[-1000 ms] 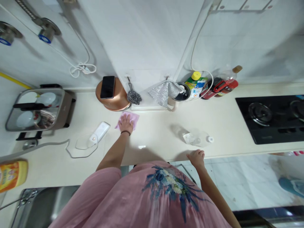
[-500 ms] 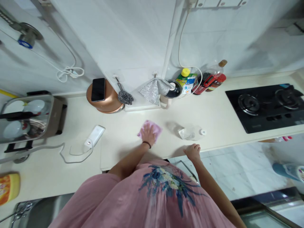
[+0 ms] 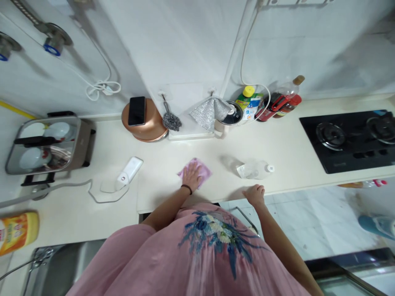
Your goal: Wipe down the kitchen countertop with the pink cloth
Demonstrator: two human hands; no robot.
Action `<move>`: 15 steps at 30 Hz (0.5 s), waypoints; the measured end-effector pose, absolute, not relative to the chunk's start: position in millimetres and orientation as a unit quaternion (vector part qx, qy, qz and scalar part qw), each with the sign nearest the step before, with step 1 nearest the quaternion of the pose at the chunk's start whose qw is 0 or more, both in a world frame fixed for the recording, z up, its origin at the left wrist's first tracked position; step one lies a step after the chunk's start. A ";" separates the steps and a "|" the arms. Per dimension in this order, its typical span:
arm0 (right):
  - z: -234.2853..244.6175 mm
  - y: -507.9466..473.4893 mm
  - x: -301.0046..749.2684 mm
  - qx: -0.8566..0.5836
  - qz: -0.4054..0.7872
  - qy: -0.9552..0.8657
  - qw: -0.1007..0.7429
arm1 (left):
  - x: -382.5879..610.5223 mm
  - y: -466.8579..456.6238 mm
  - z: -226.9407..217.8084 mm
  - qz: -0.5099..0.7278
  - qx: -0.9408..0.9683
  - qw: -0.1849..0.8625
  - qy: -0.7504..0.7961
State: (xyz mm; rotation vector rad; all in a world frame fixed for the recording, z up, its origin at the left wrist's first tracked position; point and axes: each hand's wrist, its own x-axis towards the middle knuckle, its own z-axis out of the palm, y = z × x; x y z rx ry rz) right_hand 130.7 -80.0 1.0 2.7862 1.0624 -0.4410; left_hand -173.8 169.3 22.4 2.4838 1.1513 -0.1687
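My left hand (image 3: 191, 176) lies flat with spread fingers on a pink cloth (image 3: 204, 172), pressing it against the cream countertop (image 3: 166, 164). Much of the cloth is hidden under the palm. At the counter's front edge rests my right hand (image 3: 255, 195), its fingers curled and pressed together, with nothing visible in them. Just beyond that hand, a clear plastic bottle (image 3: 254, 169) with a white cap lies on its side, apart from both hands.
Left of the cloth lies a white device (image 3: 131, 170) with a cable. Along the wall stand a copper-coloured pot (image 3: 154, 125) with a phone (image 3: 137, 111) on it, a lidded pot (image 3: 232, 115) and sauce bottles (image 3: 280, 105). A stove (image 3: 348, 142) is right, a sink (image 3: 70, 263) lower left.
The camera view has shifted a little. Against the counter, my left hand and the pink cloth have slid slightly left and toward me. My right hand stays at the edge.
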 end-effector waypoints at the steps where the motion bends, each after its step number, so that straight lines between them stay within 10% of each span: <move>1: 0.5 -79.7 130.9 0.922 -0.146 0.353 0.063 | -195.1 178.5 24.3 -0.065 0.868 0.192 0.454; 15: 3.1 -74.9 135.9 0.929 -0.155 0.329 0.062 | -397.4 188.4 35.1 -0.108 0.764 0.107 0.627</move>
